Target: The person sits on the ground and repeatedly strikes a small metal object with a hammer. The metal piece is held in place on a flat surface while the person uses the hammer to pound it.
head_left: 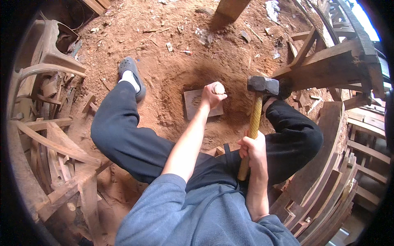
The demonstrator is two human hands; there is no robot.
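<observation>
My left hand (212,95) is closed round an upright tool, of which only the round, pale wooden handle end (219,89) shows; its lower part is hidden under the fist. Beneath that hand lies a squarish light board (192,110) with a carved or roughened patch in its middle. My right hand (253,151) grips a hammer by its yellow, textured handle (255,117). The heavy dark steel hammer head (263,85) is raised to the right of the board, apart from the handle end.
The board sits in a shallow hollow of reddish-brown sawdust (164,88) between my legs. Wooden chair frames (53,127) crowd the left side. Stacked curved planks (328,180) and a timber frame (324,65) stand close on the right. A wooden post (232,8) rises at the far side.
</observation>
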